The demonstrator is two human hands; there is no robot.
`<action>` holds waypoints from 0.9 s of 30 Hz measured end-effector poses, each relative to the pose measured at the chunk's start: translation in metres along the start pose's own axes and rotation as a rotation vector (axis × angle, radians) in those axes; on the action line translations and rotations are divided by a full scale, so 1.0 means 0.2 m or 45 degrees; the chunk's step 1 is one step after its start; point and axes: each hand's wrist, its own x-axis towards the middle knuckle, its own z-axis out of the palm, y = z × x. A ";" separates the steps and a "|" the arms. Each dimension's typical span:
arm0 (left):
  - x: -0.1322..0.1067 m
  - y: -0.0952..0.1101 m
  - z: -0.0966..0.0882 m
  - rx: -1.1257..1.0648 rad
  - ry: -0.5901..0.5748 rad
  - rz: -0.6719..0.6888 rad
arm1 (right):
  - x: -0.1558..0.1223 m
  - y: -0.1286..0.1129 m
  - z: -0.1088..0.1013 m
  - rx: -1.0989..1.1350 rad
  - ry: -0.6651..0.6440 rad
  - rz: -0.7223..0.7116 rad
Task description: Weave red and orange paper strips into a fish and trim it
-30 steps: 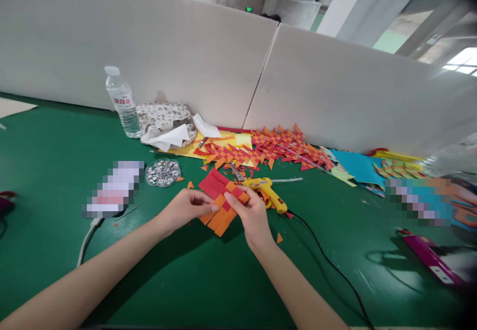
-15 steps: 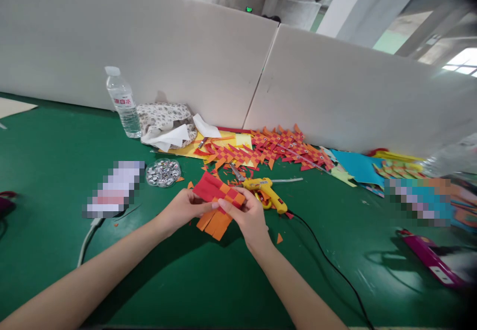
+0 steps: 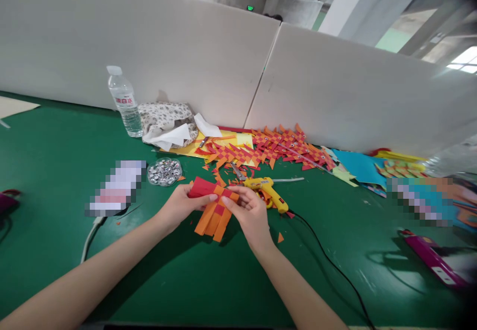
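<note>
Between my hands, a little above the green table, is a woven paper piece [image 3: 210, 220] of red and orange strips. Its orange strips hang loose toward me, and a plain red part lies at the upper left. My left hand [image 3: 185, 203] pinches the red part, thumb on top. My right hand [image 3: 249, 209] grips the checkered right side, its thumb pressed near the middle of the weave; some fingers are hidden behind the paper. Just beyond my right hand lies a yellow glue gun [image 3: 270, 193] with a clear glue stick. Scissors [image 3: 238, 172] rest behind it among paper scraps.
Several woven red-and-orange paper fish [image 3: 283, 146] lie along the white partition [image 3: 186, 46]. A water bottle [image 3: 126, 104], a patterned cloth pouch [image 3: 164, 119] and a dish of googly eyes [image 3: 164, 172] stand left. The black cord [image 3: 328, 255] runs toward me; a purple power strip [image 3: 432, 258] sits right.
The paper piece has turned slightly and moved a little down and left in my hands. My right hand's fingers have shifted along its edge. Both hands keep hold of it.
</note>
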 end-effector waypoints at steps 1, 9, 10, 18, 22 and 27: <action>0.00 -0.01 0.00 -0.005 -0.007 0.003 | 0.00 0.00 0.00 -0.028 0.049 -0.025; 0.01 0.00 -0.01 -0.028 0.023 -0.024 | 0.04 -0.02 -0.04 0.041 0.309 -0.147; 0.01 0.00 -0.01 -0.024 0.027 -0.027 | 0.04 -0.02 -0.04 0.069 0.333 -0.163; 0.00 0.01 0.00 0.045 -0.035 0.014 | 0.03 -0.02 -0.02 -0.094 -0.115 -0.040; 0.00 0.01 0.00 0.052 -0.035 0.010 | 0.04 -0.03 -0.04 -0.063 0.027 -0.058; 0.02 -0.01 -0.02 0.040 0.006 0.052 | 0.06 -0.04 -0.06 0.130 0.296 -0.144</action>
